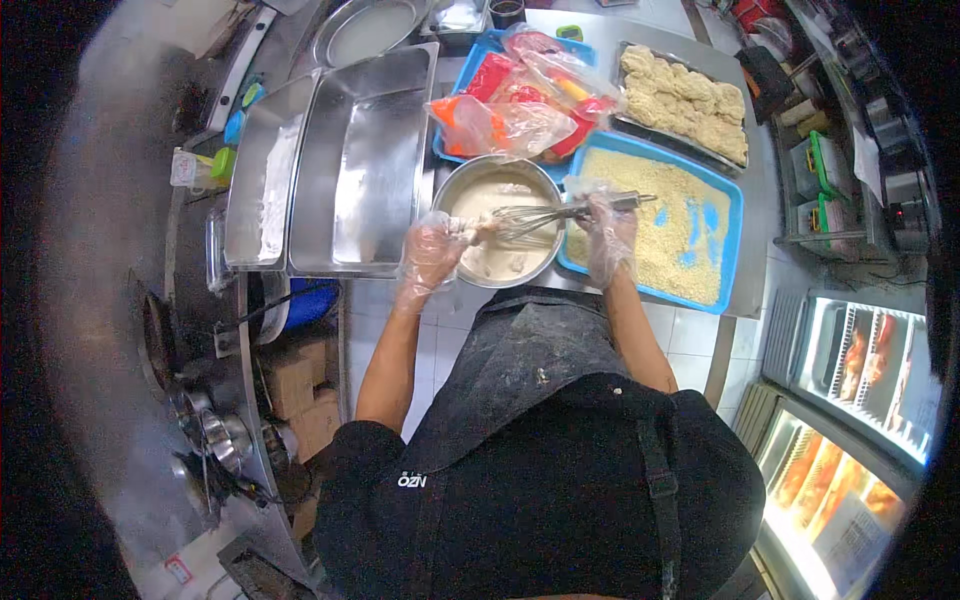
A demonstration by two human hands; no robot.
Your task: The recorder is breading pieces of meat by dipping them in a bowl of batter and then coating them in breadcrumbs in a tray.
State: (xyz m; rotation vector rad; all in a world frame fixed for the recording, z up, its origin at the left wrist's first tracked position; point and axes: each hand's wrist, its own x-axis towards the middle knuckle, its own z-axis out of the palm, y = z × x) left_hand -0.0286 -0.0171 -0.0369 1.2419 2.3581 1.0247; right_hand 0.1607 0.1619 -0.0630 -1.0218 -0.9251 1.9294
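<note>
A round metal bowl point(441, 196) of pale batter point(491, 184) stands at the table's near edge. My right hand point(611, 232), in a clear plastic glove, grips the handle of a wire whisk point(525, 219), whose wires lie level above the bowl. At the whisk's tip is my left hand point(431, 251), also gloved, its fingers closed around a batter-coated thing I cannot make out, perhaps the wire ends. Right of the bowl, partly under my right hand, lies a blue tray point(736, 225) of pale yellow crumbs point(652, 247).
Two deep steel pans point(364, 157) point(259, 195) stand left. Behind the bowl, a blue tray point(487, 49) holds red and clear plastic bags point(525, 105). A tray of coated food pieces point(682, 97) sits back right. Lit display fridges point(862, 360) are at right, cardboard boxes point(300, 382) lower left.
</note>
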